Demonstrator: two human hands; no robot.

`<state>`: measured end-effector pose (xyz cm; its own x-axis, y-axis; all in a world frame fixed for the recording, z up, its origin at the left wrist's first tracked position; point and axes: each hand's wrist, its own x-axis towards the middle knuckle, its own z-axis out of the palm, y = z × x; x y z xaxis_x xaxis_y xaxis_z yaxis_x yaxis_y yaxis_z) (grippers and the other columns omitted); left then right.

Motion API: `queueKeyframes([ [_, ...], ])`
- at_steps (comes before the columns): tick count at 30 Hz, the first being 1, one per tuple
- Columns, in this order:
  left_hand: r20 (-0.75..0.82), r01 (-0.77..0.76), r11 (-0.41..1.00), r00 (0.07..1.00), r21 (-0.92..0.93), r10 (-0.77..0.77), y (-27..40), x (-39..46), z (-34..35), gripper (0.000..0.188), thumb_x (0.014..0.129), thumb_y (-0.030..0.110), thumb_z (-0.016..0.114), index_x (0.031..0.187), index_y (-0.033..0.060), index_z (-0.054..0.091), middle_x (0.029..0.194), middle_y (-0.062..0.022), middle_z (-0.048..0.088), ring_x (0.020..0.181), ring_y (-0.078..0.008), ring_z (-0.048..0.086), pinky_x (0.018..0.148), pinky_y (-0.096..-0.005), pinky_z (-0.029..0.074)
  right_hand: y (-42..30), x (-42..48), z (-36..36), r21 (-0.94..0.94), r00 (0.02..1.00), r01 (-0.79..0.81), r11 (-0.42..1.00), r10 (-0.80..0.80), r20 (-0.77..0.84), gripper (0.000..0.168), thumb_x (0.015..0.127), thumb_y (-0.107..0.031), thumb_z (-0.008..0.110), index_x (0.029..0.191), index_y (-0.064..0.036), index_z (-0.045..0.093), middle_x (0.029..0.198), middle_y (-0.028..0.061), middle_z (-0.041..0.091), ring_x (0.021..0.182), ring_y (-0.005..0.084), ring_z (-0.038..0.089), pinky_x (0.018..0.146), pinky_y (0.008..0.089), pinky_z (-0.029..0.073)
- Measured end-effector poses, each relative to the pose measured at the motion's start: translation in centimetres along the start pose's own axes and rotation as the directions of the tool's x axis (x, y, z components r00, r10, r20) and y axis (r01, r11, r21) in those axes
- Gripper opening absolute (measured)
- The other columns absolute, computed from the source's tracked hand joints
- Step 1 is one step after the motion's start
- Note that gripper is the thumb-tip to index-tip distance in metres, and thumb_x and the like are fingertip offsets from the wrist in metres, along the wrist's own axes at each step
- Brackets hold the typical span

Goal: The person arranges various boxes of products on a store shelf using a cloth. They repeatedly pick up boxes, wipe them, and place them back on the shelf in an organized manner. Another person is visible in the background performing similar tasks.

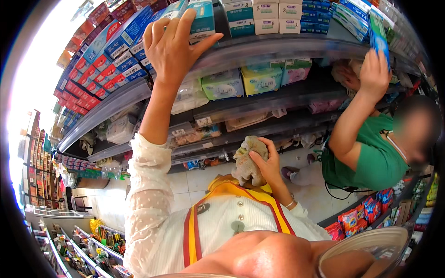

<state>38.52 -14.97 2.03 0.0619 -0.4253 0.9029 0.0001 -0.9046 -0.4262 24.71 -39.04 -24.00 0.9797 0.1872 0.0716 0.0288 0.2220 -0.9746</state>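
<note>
My left hand [170,48] is raised to the upper shelf, thumb spread from the fingers. Its fingers lie against teal and white cartons [202,19], and part of these cartons is hidden behind it. Low in front of my body, my right hand [269,160] grips a crumpled, dirty grey cloth [248,160]. The cloth hangs below the shelf edges, close to the yellow fabric at my waist. Toothpaste boxes [121,40] in blue and red are stacked left of my left hand.
A person in a green shirt [368,153] stands at right, holding a blue and green box [379,36] and a cloth on a shelf. Transparent lips [271,48] edge the shelves. Tissue packs [262,80] fill the one below. Red bags [351,222] sit behind at right.
</note>
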Motion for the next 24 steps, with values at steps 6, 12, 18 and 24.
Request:
queueKeyframes([
  [6,0.074,0.015,0.997,0.997,-0.077,-0.01,0.0,1.0,-1.4,0.055,0.07,0.055,0.083,0.105,0.0153,0.068,0.111,-0.004,0.058,0.106,-0.0264,0.056,0.091,-0.0479,0.042,0.1,0.4,-0.9,-0.013,0.998,-0.03,0.999,0.029,-0.056,0.046,0.086,-0.011,0.074,0.127,-0.005,0.054,0.114,0.007,0.062,0.104,0.015,0.059,0.09,0.0287,0.049],
  [12,0.165,0.037,0.958,0.986,-0.283,0.011,-0.9,0.6,-0.7,0.045,0.08,0.04,0.079,0.112,0.0103,0.066,0.107,-0.0092,0.07,0.098,-0.031,0.067,0.098,-0.0435,0.048,1.0,0.7,-0.8,0.014,0.997,-0.033,0.999,0.034,-0.064,0.046,0.086,-0.012,0.074,0.127,-0.005,0.054,0.116,0.0072,0.061,0.105,0.0151,0.058,0.091,0.0292,0.048],
  [18,0.17,-0.025,0.983,0.984,-0.183,0.056,-1.2,1.0,-0.2,0.047,0.08,0.041,0.08,0.113,0.0098,0.066,0.108,-0.0086,0.071,0.101,-0.0286,0.066,0.103,-0.0438,0.046,1.1,0.7,-0.4,0.029,0.996,-0.063,0.998,0.065,-0.055,0.046,0.086,-0.012,0.074,0.127,-0.004,0.054,0.116,0.007,0.061,0.105,0.015,0.058,0.091,0.0291,0.048],
  [24,0.161,-0.012,0.975,0.986,-0.221,0.048,-2.2,0.1,-0.5,0.048,0.079,0.04,0.08,0.113,0.0099,0.066,0.109,-0.0079,0.071,0.103,-0.0284,0.066,0.104,-0.0438,0.045,1.1,0.5,-0.2,0.047,0.995,-0.055,0.997,0.058,-0.08,0.045,0.086,-0.011,0.074,0.126,-0.005,0.055,0.116,0.0066,0.061,0.104,0.0148,0.058,0.091,0.0287,0.048],
])
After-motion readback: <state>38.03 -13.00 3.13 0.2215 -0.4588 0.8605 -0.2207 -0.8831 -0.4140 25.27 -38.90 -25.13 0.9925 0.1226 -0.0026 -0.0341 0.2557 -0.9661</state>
